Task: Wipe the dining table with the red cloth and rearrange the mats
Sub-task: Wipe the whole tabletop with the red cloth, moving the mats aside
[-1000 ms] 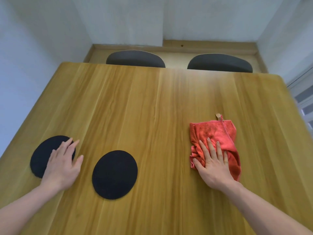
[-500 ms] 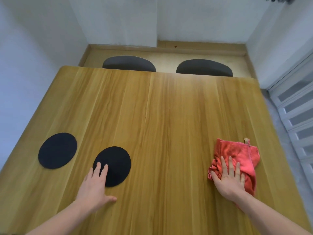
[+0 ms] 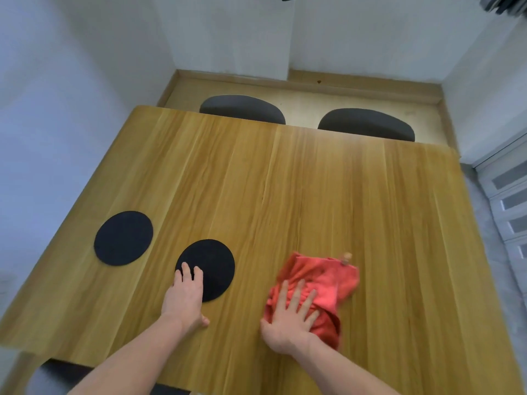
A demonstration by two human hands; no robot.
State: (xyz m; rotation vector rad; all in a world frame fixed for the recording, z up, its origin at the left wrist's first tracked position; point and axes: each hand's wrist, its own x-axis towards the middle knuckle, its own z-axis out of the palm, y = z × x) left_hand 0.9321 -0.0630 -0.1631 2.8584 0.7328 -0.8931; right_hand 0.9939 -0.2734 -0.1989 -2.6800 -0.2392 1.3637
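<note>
The wooden dining table [image 3: 313, 195] fills the view. Two round black mats lie on its left side: one mat [image 3: 123, 238] near the left edge and a second mat [image 3: 212, 266] closer to me. My left hand [image 3: 184, 300] lies flat with its fingertips on the near edge of the second mat. The red cloth [image 3: 328, 283] is crumpled on the table to the right of that mat. My right hand [image 3: 291, 317] presses flat on the cloth's near left part, fingers spread.
Two dark chair backs [image 3: 242, 109] [image 3: 366, 125] stand at the table's far edge. White walls close in on the left and behind. A glazed door [image 3: 510, 206] is at the right. Part of a chair [image 3: 51, 377] shows under the near left corner.
My left hand left the far mat and now touches the nearer mat. My right hand slid the red cloth out to the right, then back left toward the middle.
</note>
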